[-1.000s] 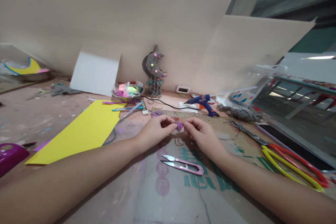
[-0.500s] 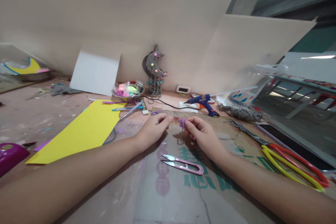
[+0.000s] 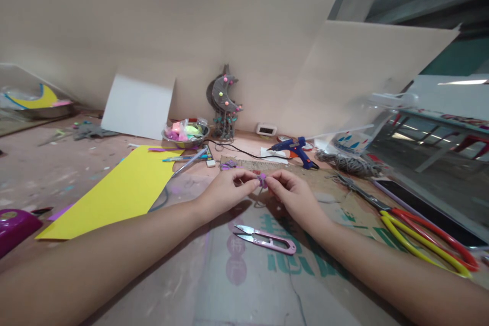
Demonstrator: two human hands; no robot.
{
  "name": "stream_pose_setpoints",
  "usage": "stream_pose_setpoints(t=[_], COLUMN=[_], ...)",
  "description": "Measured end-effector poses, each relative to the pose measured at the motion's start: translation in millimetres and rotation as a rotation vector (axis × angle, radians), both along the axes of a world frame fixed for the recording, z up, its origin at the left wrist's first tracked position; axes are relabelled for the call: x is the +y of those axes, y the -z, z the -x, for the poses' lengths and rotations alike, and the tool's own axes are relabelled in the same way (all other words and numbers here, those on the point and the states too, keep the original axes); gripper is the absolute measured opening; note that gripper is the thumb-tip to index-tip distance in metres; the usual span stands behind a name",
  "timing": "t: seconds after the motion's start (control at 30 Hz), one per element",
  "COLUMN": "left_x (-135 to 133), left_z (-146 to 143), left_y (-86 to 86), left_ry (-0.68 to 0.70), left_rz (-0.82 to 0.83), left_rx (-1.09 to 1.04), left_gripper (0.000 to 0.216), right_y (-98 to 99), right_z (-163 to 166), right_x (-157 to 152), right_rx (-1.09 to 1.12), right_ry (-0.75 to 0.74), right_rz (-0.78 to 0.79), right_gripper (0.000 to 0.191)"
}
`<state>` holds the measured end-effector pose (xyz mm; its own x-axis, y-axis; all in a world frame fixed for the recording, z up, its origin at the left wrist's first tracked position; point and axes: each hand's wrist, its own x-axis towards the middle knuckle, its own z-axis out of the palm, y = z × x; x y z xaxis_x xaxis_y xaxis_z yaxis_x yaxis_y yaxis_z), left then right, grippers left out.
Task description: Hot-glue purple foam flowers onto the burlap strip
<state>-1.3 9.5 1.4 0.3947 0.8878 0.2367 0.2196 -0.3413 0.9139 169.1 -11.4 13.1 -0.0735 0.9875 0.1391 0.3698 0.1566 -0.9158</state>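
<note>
Between my two hands is a small purple piece with grey yarn point(image 3: 262, 180) on it, and a loose yarn end hangs below. My left hand point(image 3: 231, 189) pinches its left side with thumb and forefinger. The right side is gripped by my right hand point(image 3: 292, 191), whose fingertips partly cover the piece. Pink thread snips point(image 3: 273, 242) lie on the cardboard point(image 3: 252, 285) just below my hands, blades pointing left. Behind my left hand rests another purple piece with grey yarn point(image 3: 229, 164).
A blue glue gun point(image 3: 296, 150), a grey yarn bundle point(image 3: 347, 163), red-and-yellow scissors point(image 3: 424, 237) and a phone point(image 3: 428, 211) lie to the right. At left are yellow paper point(image 3: 118, 191) and a bowl of colored clay point(image 3: 185, 135). A grey moon ornament point(image 3: 225, 97) stands against the wall.
My left hand has moved right and closed its fingertips on the purple piece. My right hand has shifted slightly left with it.
</note>
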Motion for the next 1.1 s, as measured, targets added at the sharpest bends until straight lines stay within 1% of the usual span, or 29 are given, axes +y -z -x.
stream_pose_setpoints(t=[0.13, 0.23, 0.33, 0.43, 0.5, 0.57, 0.63, 0.73, 0.83, 0.87, 0.93, 1.0, 1.1], left_x=[-1, -1, -1, -2, -2, -2, -2, -2, -1, -1, -1, 0, 0], left_z=[0, 0, 0, -1, -1, -1, -1, -1, -1, -1, -1, 0, 0], left_y=[-0.3, -1.2, -2.6, -3.5, -3.9, -4.3, -4.5, -3.9, -2.0, -1.4, -0.6, -0.1, 1.1], left_ry=[-0.008, -0.047, -0.076, -0.083, -0.083, -0.078, -0.075, -0.073, -0.066, -0.067, -0.074, -0.077, -0.073], left_rz=[0.055, 0.036, 0.029, 0.031, 0.026, 0.037, 0.053, 0.057, 0.066, 0.066, 0.056, 0.043, 0.03], left_rx=[0.015, 0.012, 0.018, 0.02, 0.002, -0.017, -0.024, -0.034, -0.038, -0.032, -0.018, -0.003, -0.002], left_gripper=[0.026, 0.024, 0.022, 0.021, 0.02, 0.02, 0.02, 0.02, 0.022, 0.022, 0.023, 0.022, 0.022], right_y=[0.3, 1.7, 2.0, -1.1, -5.6, -11.6, -18.0, -26.8, -32.5, -33.3, -31.9, -26.8, -15.9], right_z=[-1, -4, -7, -10, -13, -17, -25, -47, -78, -89, -110, -126, -137], right_x=[0, 0, 3, 8, 11, 14, 18, 29, 47, 53, 65, 74, 85], right_rx=[-0.024, 0.047, 0.126, 0.124, 0.094, 0.021, -0.086, -0.323, -0.67, -0.744, -0.797, -0.777, -0.672], right_ry=[-0.023, -0.063, -0.059, -0.067, -0.088, -0.097, -0.092, -0.049, 0.126, 0.172, 0.255, 0.304, 0.261], right_rz=[-0.005, -0.038, -0.067, -0.071, -0.047, -0.024, -0.045, -0.188, -0.335, -0.347, -0.318, -0.293, -0.237], right_gripper=[0.029, 0.028, 0.028, 0.021, 0.02, 0.022, 0.025, 0.032, 0.034, 0.031, 0.025, 0.029, 0.04])
